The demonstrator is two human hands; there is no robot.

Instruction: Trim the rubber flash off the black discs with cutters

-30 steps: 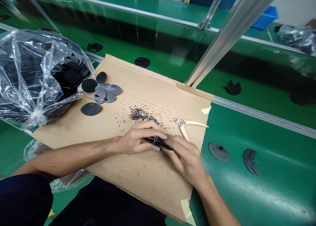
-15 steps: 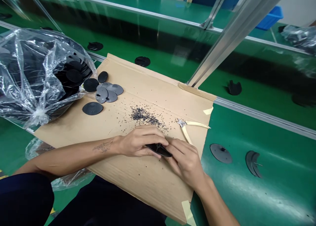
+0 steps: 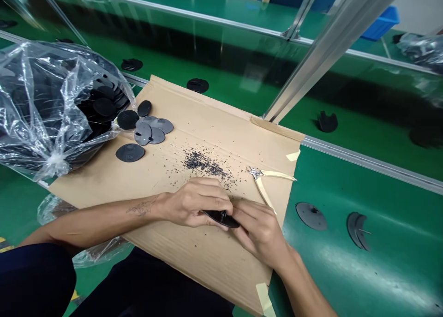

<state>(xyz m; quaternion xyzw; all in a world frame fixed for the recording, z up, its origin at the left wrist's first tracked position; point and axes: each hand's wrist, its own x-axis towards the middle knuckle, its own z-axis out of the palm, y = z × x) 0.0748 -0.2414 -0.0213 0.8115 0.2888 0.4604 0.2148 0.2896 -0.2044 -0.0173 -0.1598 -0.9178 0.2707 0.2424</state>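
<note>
Over the cardboard sheet (image 3: pixel 194 123), both hands meet at a thin black oval plastic disc (image 3: pixel 221 218), which is tilted and seen almost edge-on. My left hand (image 3: pixel 199 204) is closed round its left and far side. From the right, my right hand (image 3: pixel 258 224) pinches the other end, with its fingertips partly hidden. A small raised post shows on the disc's upper face. Just beyond the hands lies a scatter of tiny black plastic bits (image 3: pixel 204 164). Side cutters (image 3: pixel 265 176) with cream handles rest beyond my right hand, jaws pointing left.
A clear plastic bag (image 3: pixel 55 109) full of black discs stands at the left. Several loose discs (image 3: pixel 148 131) lie beside it. On the green surface to the right are a grey disc (image 3: pixel 311 216) and a curved part (image 3: pixel 358 230). A metal post (image 3: pixel 308 63) rises behind the cardboard.
The disc and my fingers have dropped slightly towards me, and the disc's angle has shifted a little. Both hands keep hold of it.
</note>
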